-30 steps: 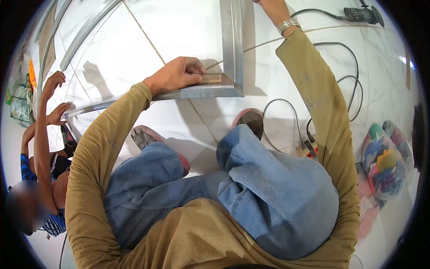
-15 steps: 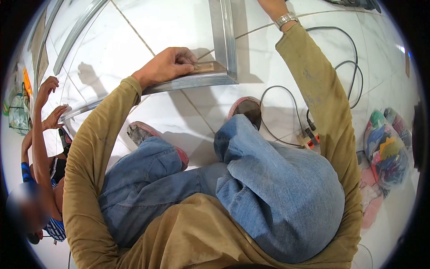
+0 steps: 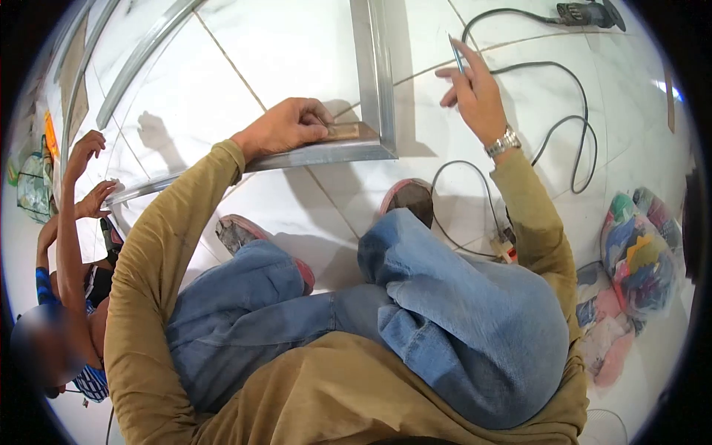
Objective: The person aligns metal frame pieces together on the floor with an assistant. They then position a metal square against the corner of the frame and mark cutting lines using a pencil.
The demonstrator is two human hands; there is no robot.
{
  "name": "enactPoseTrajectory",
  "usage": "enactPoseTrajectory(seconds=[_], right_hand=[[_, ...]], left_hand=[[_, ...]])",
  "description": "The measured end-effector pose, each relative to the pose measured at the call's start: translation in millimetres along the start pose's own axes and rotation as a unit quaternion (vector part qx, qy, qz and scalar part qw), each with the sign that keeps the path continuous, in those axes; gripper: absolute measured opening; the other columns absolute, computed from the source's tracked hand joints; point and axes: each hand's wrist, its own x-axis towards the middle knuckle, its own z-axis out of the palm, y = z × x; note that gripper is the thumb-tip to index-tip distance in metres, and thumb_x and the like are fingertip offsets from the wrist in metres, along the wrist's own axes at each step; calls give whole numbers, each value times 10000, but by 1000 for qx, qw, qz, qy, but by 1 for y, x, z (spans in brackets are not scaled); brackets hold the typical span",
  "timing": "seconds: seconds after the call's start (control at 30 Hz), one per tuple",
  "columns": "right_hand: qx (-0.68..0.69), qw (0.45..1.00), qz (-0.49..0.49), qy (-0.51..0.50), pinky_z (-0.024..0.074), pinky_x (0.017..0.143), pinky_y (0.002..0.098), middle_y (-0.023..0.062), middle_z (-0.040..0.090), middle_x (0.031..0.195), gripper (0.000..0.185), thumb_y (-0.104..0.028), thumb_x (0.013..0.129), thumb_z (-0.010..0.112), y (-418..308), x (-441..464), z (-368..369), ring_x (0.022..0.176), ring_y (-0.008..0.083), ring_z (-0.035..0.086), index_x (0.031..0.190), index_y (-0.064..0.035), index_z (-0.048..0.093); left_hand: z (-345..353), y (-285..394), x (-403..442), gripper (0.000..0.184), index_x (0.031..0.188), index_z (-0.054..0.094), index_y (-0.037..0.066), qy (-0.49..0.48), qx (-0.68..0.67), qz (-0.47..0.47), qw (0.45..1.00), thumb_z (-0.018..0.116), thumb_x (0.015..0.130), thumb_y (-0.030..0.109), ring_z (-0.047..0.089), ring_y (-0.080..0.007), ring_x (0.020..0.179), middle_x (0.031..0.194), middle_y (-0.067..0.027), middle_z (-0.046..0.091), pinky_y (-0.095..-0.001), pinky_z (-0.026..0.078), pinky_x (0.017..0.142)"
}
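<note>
My left hand [image 3: 289, 124] pinches a small brown block [image 3: 343, 131] lying at the inside corner of a grey metal frame [image 3: 319, 153]. One bar of the frame [image 3: 371, 67] runs up from that corner, the other runs off to the left. My right hand [image 3: 476, 96], with a metal watch at the wrist, is raised right of the frame and apart from it. It holds a thin pen-like stick [image 3: 455, 55] between its fingers, with the tip pointing up.
At the left, another person's hand [image 3: 96, 199] rests by the frame's far end. Curved metal bars [image 3: 141, 55] lie upper left. A power tool [image 3: 589, 14] lies upper right, its black cable looping beside my right arm. A bag of coloured cloth [image 3: 639, 252] lies far right.
My right hand has come down from the top edge into full view with the thin stick. My left hand stays at the block. The view has shifted slightly.
</note>
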Motion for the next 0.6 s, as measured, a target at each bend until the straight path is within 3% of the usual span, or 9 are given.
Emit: enactPoseTrajectory(seconds=[0.03, 0.2, 0.27, 0.3, 0.33, 0.4, 0.43, 0.5, 0.6], right_hand=[[6, 1000, 24, 2, 592, 655, 299, 126, 774, 1013, 490, -95, 1034, 467, -1, -4, 0, 680, 156, 736, 1523, -65, 470], [41, 998, 28, 40, 585, 676, 300, 137, 770, 1013, 428, -116, 1036, 490, 11, -30, 0, 725, 159, 742, 1457, -65, 547], [10, 1000, -28, 8, 589, 760, 288, 119, 759, 1071, 368, -161, 1063, 493, 7, -38, 2, 762, 133, 711, 1391, -63, 628], [16, 999, -30, 12, 576, 782, 285, 102, 756, 1030, 284, -137, 1036, 552, 18, -41, 7, 773, 130, 697, 1258, -56, 710], [16, 999, -24, 19, 576, 782, 285, 102, 756, 1030, 284, -137, 1036, 552, 19, -50, 14, 773, 130, 697, 1258, -56, 710], [-111, 984, -142, -3, 567, 780, 289, 102, 745, 1009, 248, -105, 978, 646, 20, -65, 25, 812, 139, 693, 1207, -55, 725], [-90, 985, -142, -39, 562, 810, 325, 99, 724, 1024, 315, -135, 914, 739, 27, -72, 31, 864, 171, 687, 1222, -73, 710], [-108, 984, -137, -37, 559, 832, 341, 98, 716, 1044, 350, -161, 906, 755, 32, -92, 47, 881, 188, 683, 1241, -77, 698], [-141, 981, -121, -56, 571, 882, 400, 147, 707, 1102, 458, -276, 884, 786, 37, -114, 63, 953, 263, 707, 1264, -61, 649]], left_hand=[[1, 1, -1, 264, 1154, 676, -34, 5, 2, 5, 1000, 697, 958, 141, 640, -114, 839, 895, -49, 702, -258, 520, 808], [6, -1, -6, 287, 1170, 666, -42, 18, 28, -5, 999, 692, 959, 151, 658, -134, 828, 911, -81, 720, -270, 536, 785], [5, -7, -4, 313, 1184, 656, -66, 30, 23, 13, 999, 685, 964, 155, 667, -143, 827, 941, -107, 732, -278, 542, 772], [3, -14, 0, 324, 1189, 652, -75, 46, 13, 9, 999, 679, 969, 161, 672, -148, 833, 947, -112, 735, -280, 541, 778], [1, -23, 4, 336, 1195, 648, -84, 63, 4, 7, 998, 673, 974, 167, 677, -152, 839, 954, -118, 738, -282, 541, 784], [-6, -31, 10, 337, 1205, 650, -81, 73, 51, 17, 996, 661, 981, 171, 690, -161, 859, 961, -123, 746, -298, 543, 802], [-6, -29, 10, 337, 1209, 658, -69, 90, 104, 13, 990, 656, 984, 182, 691, -163, 867, 962, -127, 748, -308, 543, 815], [-1, -25, 9, 338, 1213, 666, -58, 106, 160, 8, 981, 650, 986, 192, 692, -165, 876, 963, -131, 750, -319, 543, 828], [9, -26, 7, 373, 1242, 695, 22, 229, 284, 56, 929, 661, 957, 260, 720, -322, 944, 1012, -210, 750, -397, 544, 903]])
